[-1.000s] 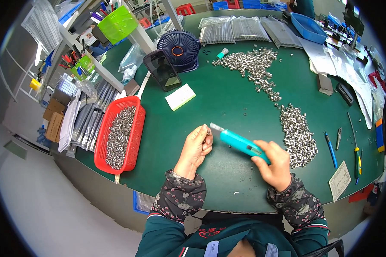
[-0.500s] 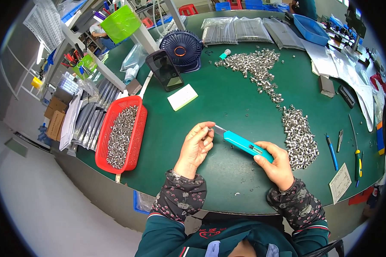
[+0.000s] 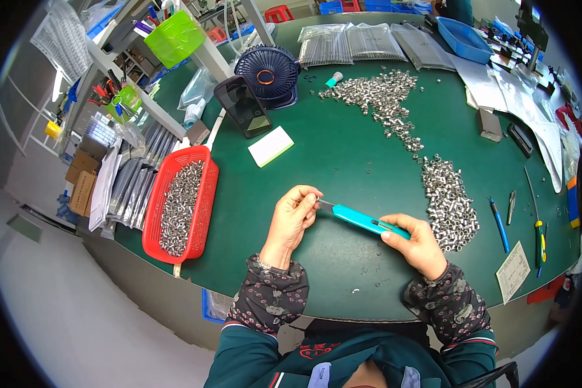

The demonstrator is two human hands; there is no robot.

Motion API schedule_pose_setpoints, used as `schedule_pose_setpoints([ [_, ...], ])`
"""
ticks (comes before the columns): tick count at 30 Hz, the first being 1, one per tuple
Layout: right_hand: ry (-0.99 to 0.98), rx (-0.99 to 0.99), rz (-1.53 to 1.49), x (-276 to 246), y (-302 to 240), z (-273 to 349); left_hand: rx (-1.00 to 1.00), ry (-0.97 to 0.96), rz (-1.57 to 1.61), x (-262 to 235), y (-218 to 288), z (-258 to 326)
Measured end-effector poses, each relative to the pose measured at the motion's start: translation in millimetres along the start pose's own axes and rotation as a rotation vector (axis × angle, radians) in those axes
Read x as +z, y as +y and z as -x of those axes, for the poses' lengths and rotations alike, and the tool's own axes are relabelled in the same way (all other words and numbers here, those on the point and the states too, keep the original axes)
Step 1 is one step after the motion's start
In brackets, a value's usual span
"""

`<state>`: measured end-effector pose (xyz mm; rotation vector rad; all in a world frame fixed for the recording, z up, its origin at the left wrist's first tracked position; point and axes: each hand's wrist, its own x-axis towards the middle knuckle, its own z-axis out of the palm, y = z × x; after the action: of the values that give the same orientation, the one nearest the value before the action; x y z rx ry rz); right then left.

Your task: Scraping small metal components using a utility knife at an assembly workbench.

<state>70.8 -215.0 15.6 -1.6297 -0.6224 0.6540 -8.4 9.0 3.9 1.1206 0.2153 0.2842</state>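
In my right hand [image 3: 416,244] is a teal utility knife [image 3: 362,218], gripped by its handle with the blade pointing left. The blade tip reaches the fingertips of my left hand [image 3: 293,216], where thumb and index finger pinch a small metal ring [image 3: 317,199], partly hidden by the fingers. A pile of small metal rings [image 3: 447,204] lies to the right of my right hand, and a second, looser pile [image 3: 385,100] spreads farther back. Several tiny dark rings or scraps [image 3: 372,268] are scattered on the green table [image 3: 343,284] below the knife.
A red basket [image 3: 212,207] full of metal pieces stands at the left. A phone [image 3: 242,107], a dark blue fan [image 3: 266,74] and a white notepad [image 3: 271,147] are behind my left hand. To the right lie a blue pen-like tool [image 3: 500,226], a screwdriver [image 3: 540,242] and a paper card [image 3: 513,271].
The knife has turned slightly flatter, its blade now lower against the left fingertips. My left fingers have closed in more around the ring. The whole view has shifted a little.
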Motion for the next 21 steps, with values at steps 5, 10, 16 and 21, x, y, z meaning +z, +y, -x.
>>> schedule_pose_setpoints([
  [5, 0.24, -0.531, 0.6, 5.6, -17.4, 7.2, -0.077, 0.02, 0.069, -5.4, -2.2, 0.2],
  [10, 0.36, -0.437, 0.267, -1.7, -17.1, 4.3, -0.171, 0.003, 0.225, 0.2, -0.1, 0.3],
  [16, 0.13, -0.376, 0.268, -0.2, -14.4, 2.6, -0.132, -0.012, 0.209, -5.6, -1.2, 1.1],
  [21, 0.079, -0.279, 0.249, -1.4, -13.4, 2.7, -0.077, -0.025, 0.108, -0.1, 0.1, 1.3],
])
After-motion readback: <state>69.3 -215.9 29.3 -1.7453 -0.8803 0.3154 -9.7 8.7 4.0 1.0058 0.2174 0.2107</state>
